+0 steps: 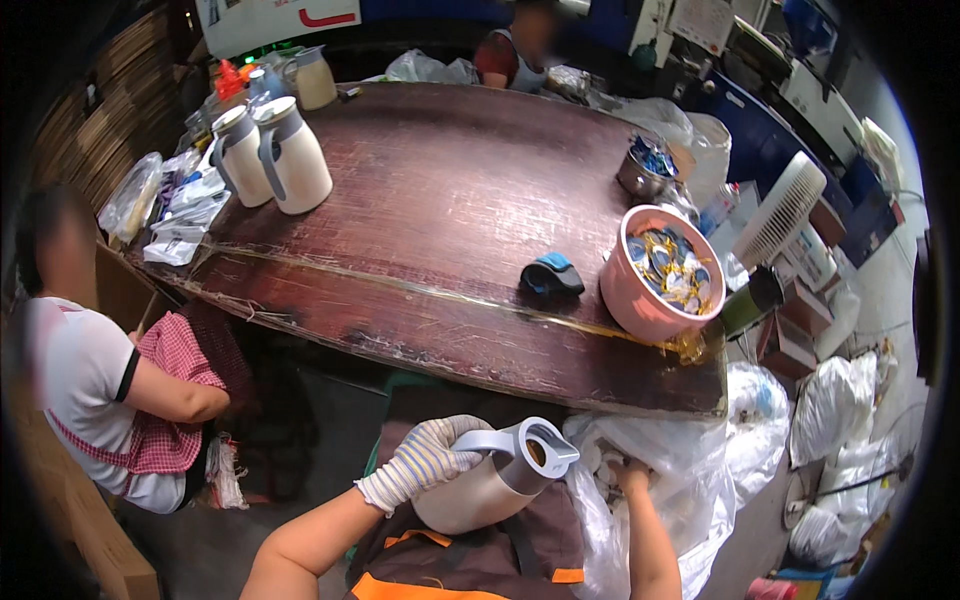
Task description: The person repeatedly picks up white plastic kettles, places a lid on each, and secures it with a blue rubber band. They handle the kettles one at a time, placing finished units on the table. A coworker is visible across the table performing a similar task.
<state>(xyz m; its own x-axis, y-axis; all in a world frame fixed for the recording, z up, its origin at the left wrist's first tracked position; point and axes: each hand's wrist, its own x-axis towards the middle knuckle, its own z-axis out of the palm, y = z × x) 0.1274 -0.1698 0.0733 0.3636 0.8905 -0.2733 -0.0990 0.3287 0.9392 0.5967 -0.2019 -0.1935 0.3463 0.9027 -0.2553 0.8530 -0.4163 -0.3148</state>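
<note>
My left hand (428, 462), in a striped knit glove, is wrapped round the handle of a pale jug (478, 496) with a grey collar and spout. The jug lies tilted over my lap, its spout to the upper right and its top without a lid. My bare right hand (630, 478) reaches into a clear plastic bag (690, 445) beside my lap. Small pale pieces show near its fingers, which are mostly hidden, so what they hold cannot be made out.
On the dark red table (430, 180) stand two lidded jugs (295, 160), a pink bucket (622, 290) of small parts, a black-and-blue object (552, 276) and a metal bowl (640, 180). One person (110, 400) sits at the left, another (520, 50) behind the table. A fan (785, 210) stands right.
</note>
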